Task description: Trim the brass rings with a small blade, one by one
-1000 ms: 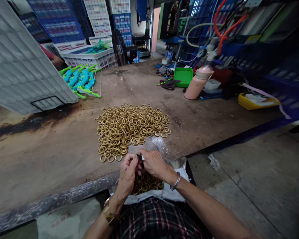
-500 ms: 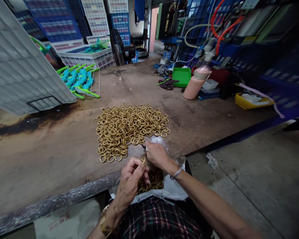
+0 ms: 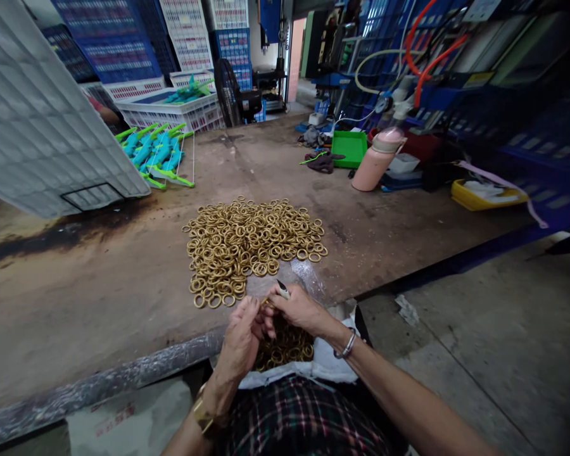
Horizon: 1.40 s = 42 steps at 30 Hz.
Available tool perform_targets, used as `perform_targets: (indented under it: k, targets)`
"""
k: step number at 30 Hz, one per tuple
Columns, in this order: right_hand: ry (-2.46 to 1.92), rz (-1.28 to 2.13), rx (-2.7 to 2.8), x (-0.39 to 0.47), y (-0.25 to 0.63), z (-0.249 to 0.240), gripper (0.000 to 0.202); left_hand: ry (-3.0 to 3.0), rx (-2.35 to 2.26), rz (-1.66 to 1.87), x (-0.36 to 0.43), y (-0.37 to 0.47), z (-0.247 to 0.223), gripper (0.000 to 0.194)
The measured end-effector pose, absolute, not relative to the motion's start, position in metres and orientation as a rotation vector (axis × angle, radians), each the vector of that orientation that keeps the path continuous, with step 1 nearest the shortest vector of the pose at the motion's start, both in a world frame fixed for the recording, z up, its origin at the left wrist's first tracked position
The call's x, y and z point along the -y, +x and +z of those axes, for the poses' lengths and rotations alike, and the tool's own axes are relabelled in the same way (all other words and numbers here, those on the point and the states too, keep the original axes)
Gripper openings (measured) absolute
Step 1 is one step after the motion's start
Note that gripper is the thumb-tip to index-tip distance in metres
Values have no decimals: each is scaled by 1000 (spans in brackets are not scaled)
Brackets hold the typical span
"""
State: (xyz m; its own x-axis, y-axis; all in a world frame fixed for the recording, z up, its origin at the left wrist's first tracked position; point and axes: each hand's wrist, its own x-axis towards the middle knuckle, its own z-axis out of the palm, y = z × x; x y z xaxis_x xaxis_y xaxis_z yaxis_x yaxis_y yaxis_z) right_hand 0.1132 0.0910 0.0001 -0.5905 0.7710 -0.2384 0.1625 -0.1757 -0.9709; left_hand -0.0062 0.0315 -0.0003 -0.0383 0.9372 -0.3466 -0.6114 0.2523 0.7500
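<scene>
A gold-coloured ring is pinched in the fingers of my left hand, above the open bag at the table edge. My right hand is closed around a small knife with a dark pointed tip, and its fingertips meet the same ring. Just beyond both hands, a broad pile of gold-coloured rings lies on the table. Below them, the pale bag in front of my lap holds many more rings, partly hidden by my hands.
On the wooden table stand a pink bottle, a green tray and a yellow tray. Turquoise-and-green toy bows lie at left beside a tilted white crate. A person's arm shows behind the crate.
My right hand has drawn back from the table toward my left hand, so both now meet at the ring. The knife tip now points up and away. The view has shifted slightly.
</scene>
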Motion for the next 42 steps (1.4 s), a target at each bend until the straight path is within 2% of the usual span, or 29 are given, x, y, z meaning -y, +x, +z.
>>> perform_targets:
  k: [6, 11, 15, 20, 23, 28, 33, 42]
  targets:
    - [-1070, 1110, 2050, -89, 117, -1, 16, 351, -1048, 1325, -31, -9, -5, 26]
    - [-923, 881, 2165, -84, 117, -7, 15, 405, -1035, 1266, -29, -9, -1, 25]
    - [-1004, 959, 2097, -85, 112, -3, 16, 514, -1111, 1275, -28, -8, -3, 25]
    - [-1242, 1386, 1836, -88, 108, 5, 23, 790, -1409, 1321, -29, -11, -3, 24]
    - [-1230, 1495, 1795, -89, 107, 5, 28, 977, -1485, 1346, -29, -13, 0, 20]
    - [-1242, 1518, 1781, -91, 104, 3, 25, 1039, -1469, 1274, -29, -15, 0, 21]
    - [-1277, 1367, 1833, -93, 103, 6, 17, 831, -1282, 1164, -28, -14, -2, 25]
    - [-1218, 1362, 1854, -93, 104, 3, 18, 564, -1034, 1221, -28, -12, -2, 29]
